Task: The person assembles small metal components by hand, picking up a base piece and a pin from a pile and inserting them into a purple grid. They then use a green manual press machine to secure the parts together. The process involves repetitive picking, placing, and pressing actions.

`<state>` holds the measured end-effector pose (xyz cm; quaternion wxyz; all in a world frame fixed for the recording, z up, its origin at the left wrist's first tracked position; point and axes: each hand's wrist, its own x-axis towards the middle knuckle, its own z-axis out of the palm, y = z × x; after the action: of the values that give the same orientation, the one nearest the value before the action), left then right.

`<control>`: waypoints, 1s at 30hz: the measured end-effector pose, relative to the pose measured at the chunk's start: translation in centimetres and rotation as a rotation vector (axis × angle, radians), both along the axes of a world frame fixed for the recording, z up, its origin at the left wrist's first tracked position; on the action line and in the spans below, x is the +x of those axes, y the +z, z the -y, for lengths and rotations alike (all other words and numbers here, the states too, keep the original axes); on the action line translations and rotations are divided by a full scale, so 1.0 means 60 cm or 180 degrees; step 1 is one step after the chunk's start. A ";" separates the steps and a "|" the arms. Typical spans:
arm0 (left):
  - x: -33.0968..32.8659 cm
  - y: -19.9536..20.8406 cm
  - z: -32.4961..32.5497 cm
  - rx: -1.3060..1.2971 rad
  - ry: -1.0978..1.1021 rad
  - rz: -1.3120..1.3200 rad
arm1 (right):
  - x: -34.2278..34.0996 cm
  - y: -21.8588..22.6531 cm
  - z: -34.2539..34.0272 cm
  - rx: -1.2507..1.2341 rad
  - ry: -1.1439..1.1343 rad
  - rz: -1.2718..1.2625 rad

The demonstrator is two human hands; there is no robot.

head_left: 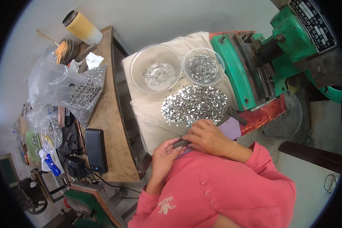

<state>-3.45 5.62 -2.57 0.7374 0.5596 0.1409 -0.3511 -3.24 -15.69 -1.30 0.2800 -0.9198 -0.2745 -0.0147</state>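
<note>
My left hand (pixel 164 155) is closed round a short dark metal bar (pixel 181 143) with a dimpled upper face, close in front of my body. The fingers of my right hand (pixel 208 137) are curled together at the bar's right end; what they pinch, if anything, is hidden. Just beyond my hands a wide heap of small shiny metal pieces (pixel 193 105) is spread on a pale cloth (pixel 145 114). To the right of the heap lies a second dark metal bar (pixel 236 116), beside a purple knitted cloth (pixel 230 128).
Behind the heap stand a large clear tub (pixel 135 70) with few metal pieces and a smaller tub (pixel 221 67) holding more. A green press (pixel 231 70) rises at the right. The wooden table (pixel 116 152) at left carries a black power bank (pixel 96 150), bagged parts (pixel 88 91) and a yellow bottle (pixel 83 28).
</note>
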 end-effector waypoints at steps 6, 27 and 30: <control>0.017 0.006 -0.038 -0.0479 -0.0494 -0.0395 | -0.009 0.021 0.006 0.0152 0.0111 0.0246; 0.130 0.115 -0.027 -0.0339 0.0430 0.0471 | 0.012 0.081 0.071 0.0380 -0.1150 0.0922; 0.187 0.130 0.003 0.0139 0.0447 0.1396 | -0.009 0.062 0.077 0.0344 -0.1296 0.0836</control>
<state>7.77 5.47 5.25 0.7607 0.6272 0.0234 -0.1657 -3.79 -20.34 2.40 0.2820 -0.9300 -0.1163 -0.2049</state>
